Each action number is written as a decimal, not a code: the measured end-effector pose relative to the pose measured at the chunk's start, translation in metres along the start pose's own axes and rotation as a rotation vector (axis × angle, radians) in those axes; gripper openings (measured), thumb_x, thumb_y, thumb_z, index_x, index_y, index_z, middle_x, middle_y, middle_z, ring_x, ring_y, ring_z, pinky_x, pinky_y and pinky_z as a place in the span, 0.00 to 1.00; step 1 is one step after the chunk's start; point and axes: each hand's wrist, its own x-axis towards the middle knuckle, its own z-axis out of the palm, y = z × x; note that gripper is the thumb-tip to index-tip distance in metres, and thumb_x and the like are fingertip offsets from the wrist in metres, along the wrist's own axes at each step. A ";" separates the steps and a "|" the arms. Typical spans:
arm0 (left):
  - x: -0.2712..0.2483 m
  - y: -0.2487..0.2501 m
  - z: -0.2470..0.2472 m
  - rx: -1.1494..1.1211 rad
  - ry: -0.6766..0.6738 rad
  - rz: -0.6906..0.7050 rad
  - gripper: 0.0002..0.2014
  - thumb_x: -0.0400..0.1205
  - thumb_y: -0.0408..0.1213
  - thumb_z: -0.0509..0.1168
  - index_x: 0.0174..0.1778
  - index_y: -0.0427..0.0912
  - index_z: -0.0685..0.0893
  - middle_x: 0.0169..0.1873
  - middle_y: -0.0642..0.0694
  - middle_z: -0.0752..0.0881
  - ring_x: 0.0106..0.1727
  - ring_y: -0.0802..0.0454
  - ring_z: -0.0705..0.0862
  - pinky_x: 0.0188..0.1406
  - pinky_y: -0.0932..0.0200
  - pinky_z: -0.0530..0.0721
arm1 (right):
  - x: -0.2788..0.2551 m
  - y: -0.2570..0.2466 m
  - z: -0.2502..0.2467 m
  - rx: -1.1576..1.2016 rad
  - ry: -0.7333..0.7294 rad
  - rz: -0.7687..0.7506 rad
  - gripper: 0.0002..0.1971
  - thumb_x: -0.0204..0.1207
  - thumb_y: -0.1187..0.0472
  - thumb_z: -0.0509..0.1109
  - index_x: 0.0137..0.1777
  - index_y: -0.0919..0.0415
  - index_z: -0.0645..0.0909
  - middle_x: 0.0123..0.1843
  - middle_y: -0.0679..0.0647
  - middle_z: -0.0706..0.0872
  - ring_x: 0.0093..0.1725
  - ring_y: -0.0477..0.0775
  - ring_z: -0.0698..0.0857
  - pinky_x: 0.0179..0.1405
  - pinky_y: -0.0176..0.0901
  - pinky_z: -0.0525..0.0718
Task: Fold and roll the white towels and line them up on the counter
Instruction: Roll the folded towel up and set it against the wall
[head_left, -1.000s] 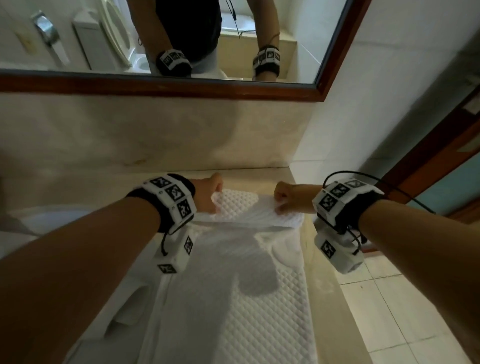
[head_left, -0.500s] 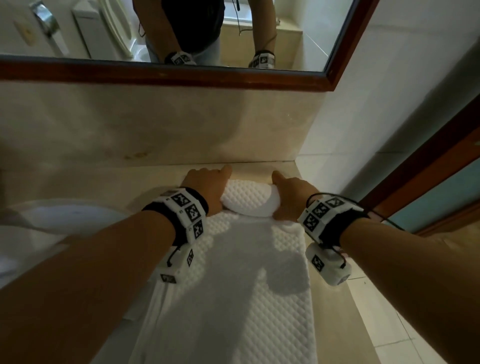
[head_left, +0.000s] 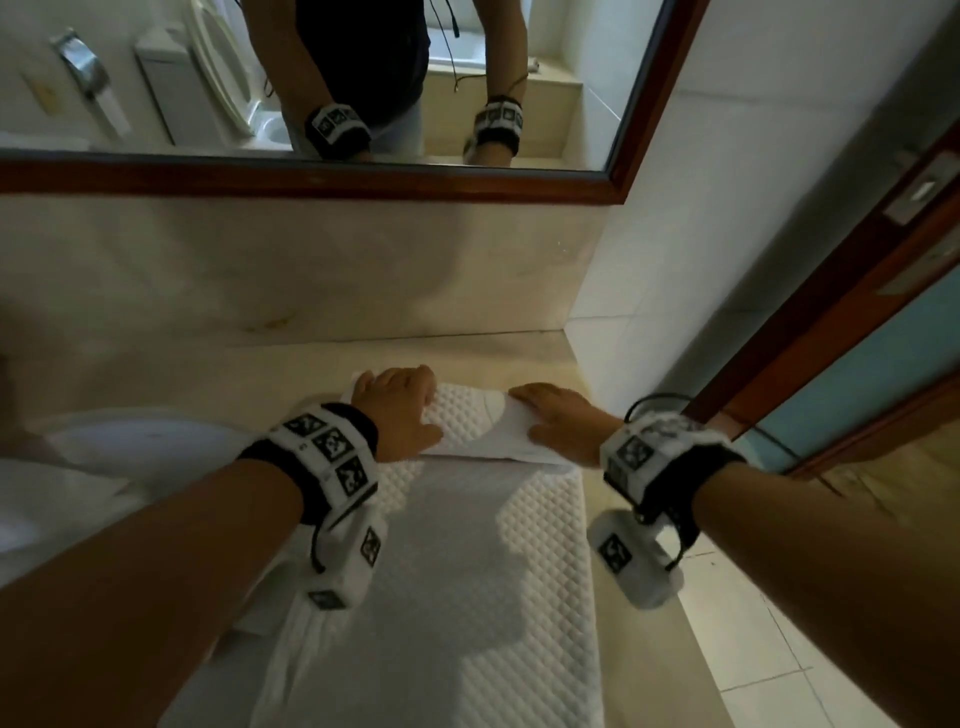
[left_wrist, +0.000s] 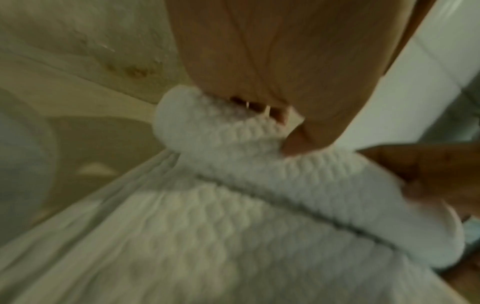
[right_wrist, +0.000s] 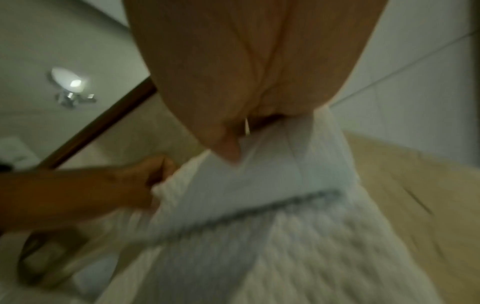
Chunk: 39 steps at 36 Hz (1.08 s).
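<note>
Roll (head_left: 467, 423) thicker, left hand (head_left: 400, 410) gripping (fingertips (left_wrist: 279, 119) wrist-only)

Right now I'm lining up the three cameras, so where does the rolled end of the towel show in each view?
Head: the roll lies across the middle of the picture.
Left wrist: it crosses the centre, slanting down to the right.
Right wrist: it sits mid-frame, slanting up to the right.
Shared landmark: the beige counter beside it.
</note>
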 end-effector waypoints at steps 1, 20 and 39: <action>0.004 0.000 -0.007 -0.013 -0.030 0.001 0.21 0.74 0.52 0.63 0.55 0.47 0.65 0.56 0.48 0.75 0.65 0.44 0.75 0.61 0.53 0.68 | 0.002 0.000 -0.010 -0.015 -0.058 0.019 0.32 0.79 0.60 0.64 0.82 0.56 0.56 0.82 0.54 0.60 0.80 0.57 0.61 0.80 0.47 0.59; 0.047 0.007 -0.039 0.220 -0.453 -0.046 0.46 0.60 0.44 0.82 0.70 0.55 0.64 0.63 0.51 0.74 0.64 0.45 0.77 0.63 0.47 0.81 | 0.030 0.006 -0.010 -0.131 -0.186 0.179 0.31 0.43 0.46 0.79 0.48 0.48 0.74 0.47 0.49 0.83 0.46 0.54 0.83 0.47 0.55 0.88; 0.017 -0.009 0.009 0.123 0.166 0.083 0.40 0.67 0.64 0.45 0.76 0.50 0.61 0.83 0.48 0.48 0.84 0.46 0.46 0.82 0.42 0.44 | 0.005 0.000 0.023 -0.155 0.286 0.026 0.42 0.69 0.46 0.69 0.79 0.54 0.53 0.84 0.57 0.50 0.83 0.59 0.50 0.81 0.54 0.50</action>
